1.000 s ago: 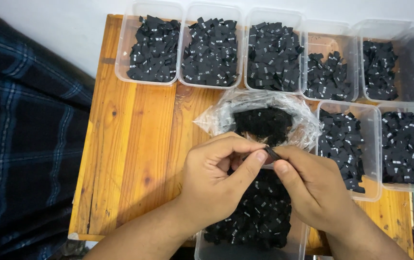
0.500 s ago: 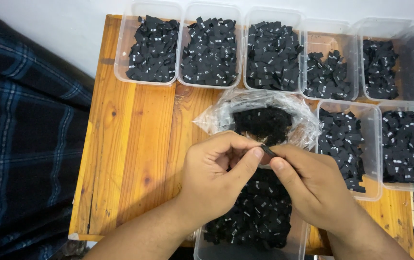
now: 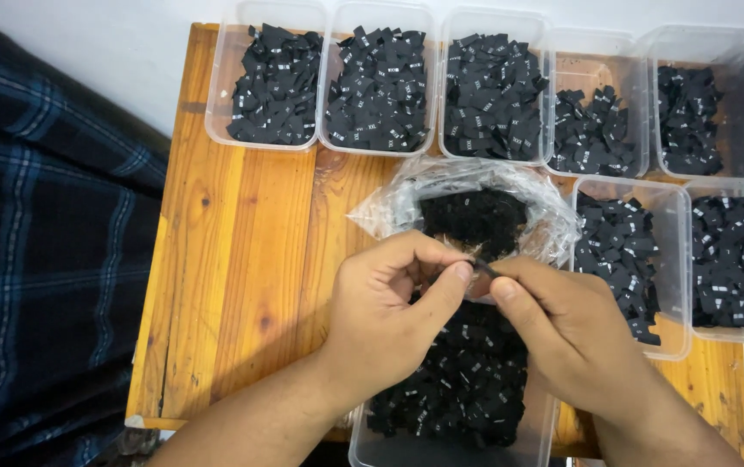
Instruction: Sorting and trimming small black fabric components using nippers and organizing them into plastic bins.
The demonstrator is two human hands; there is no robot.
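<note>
A small black fabric label (image 3: 481,265) is pinched between both hands over the middle of the wooden surface (image 3: 242,259). The left hand (image 3: 389,303) is curled closed, with thumb and forefinger tips on the label's left end; the right hand (image 3: 571,324) is closed the same way on its right end, so the label hangs in the air between them, clear of everything below. Directly under the hands sits a clear plastic tub (image 3: 450,432) heaped with more black labels, and just behind them an open clear plastic bag (image 3: 475,203) holds another dark heap. The step in hand looks like singling one label out and checking it. Judging by the layout, the next move calls for matching it to one of the sorted tubs: a back row (image 3: 380,78) of clear tubs along the far edge, and two more tubs (image 3: 648,259) to the right. A dark plaid cloth (image 3: 43,259) lies left of the surface
</note>
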